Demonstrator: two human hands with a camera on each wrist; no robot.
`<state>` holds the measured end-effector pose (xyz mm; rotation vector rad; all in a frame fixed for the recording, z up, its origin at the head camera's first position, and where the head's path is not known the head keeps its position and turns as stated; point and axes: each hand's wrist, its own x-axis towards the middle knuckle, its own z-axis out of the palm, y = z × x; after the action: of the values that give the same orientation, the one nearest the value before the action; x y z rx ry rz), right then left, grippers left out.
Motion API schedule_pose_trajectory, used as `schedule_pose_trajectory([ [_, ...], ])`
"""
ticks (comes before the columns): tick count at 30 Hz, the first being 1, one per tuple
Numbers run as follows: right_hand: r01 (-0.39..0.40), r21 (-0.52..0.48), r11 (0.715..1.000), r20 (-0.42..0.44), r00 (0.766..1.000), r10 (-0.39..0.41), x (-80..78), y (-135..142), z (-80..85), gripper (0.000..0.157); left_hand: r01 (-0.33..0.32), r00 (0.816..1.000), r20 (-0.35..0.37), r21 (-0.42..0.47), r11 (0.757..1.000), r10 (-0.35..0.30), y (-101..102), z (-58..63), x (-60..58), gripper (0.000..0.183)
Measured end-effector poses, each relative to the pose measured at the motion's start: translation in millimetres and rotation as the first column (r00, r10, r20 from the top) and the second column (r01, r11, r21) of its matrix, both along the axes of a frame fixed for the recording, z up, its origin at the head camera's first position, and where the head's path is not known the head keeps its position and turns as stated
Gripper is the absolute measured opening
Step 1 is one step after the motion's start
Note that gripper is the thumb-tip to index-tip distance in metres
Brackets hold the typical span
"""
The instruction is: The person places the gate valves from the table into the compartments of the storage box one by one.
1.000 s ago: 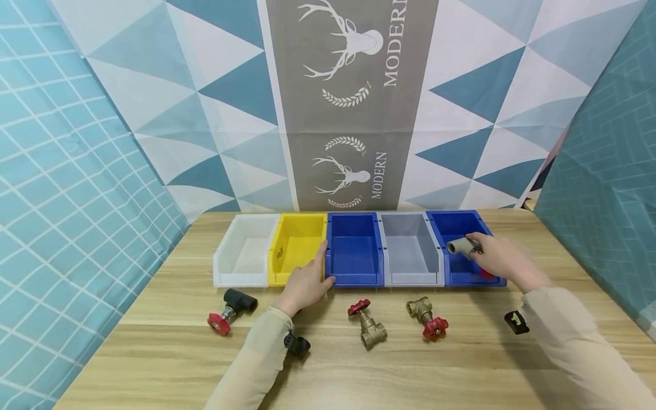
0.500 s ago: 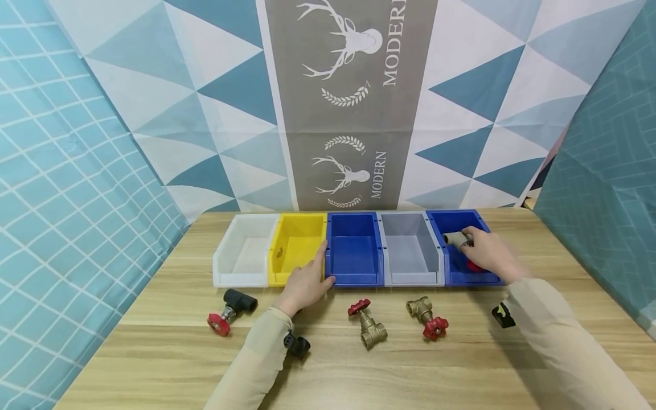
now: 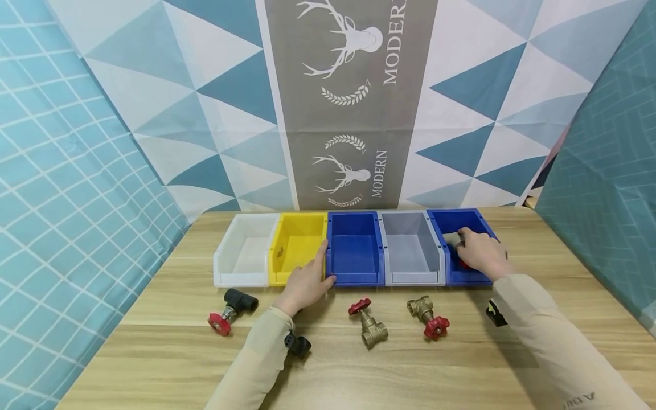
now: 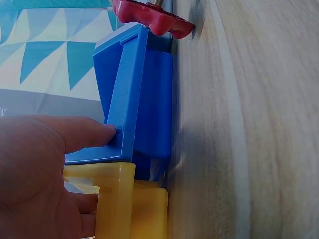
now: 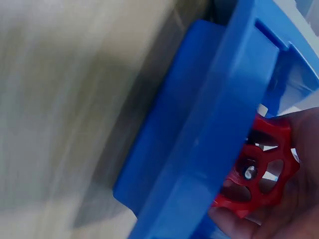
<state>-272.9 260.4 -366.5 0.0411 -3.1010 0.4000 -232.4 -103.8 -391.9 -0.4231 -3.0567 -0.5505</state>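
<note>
My right hand [image 3: 484, 253] reaches into the far-right blue bin [image 3: 468, 278] and holds a valve with a grey-beige pipe body [image 3: 452, 239]. In the right wrist view, its red handwheel [image 5: 256, 188] shows behind the bin's front lip, with fingers around the wheel's edge; the rest of the valve is hidden. My left hand [image 3: 304, 285] rests at the join of the yellow bin [image 3: 277, 279] and the middle blue bin [image 3: 356, 280]. Its index finger lies straight along the divider. The left thumb [image 4: 94, 134] touches the blue bin's front lip.
A white bin [image 3: 241, 280] and a grey bin [image 3: 414, 279] complete the row. In front lie a black valve with red wheel [image 3: 240, 300], a brass valve [image 3: 369, 330] and another brass valve [image 3: 422, 310]. A patterned cloth [image 3: 353, 114] hangs behind the table.
My right hand has moved left and deeper into the far-right blue bin, lowering the valve with it. The left hand has stayed in place.
</note>
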Motion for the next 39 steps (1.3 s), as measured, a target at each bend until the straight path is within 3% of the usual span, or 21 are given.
schedule_pose_trajectory([
  [14,0.060,-0.015,0.998,0.018,0.998,-0.060,-0.6,-3,-16.9,0.039,-0.006,1.000,0.018,0.012,1.000,0.006,2,0.4,1.6,0.082],
  [25,0.064,-0.016,0.998,-0.014,0.998,-0.065,-0.7,-4,-20.6,0.044,-0.005,1.000,0.015,0.016,1.000,0.005,1,-1.9,0.3,0.082],
  [39,0.084,-0.010,0.996,-0.074,0.994,-0.085,2.7,-6,-18.2,0.031,-0.002,1.000,0.002,0.005,1.000,0.002,1,-1.8,-0.5,0.081],
])
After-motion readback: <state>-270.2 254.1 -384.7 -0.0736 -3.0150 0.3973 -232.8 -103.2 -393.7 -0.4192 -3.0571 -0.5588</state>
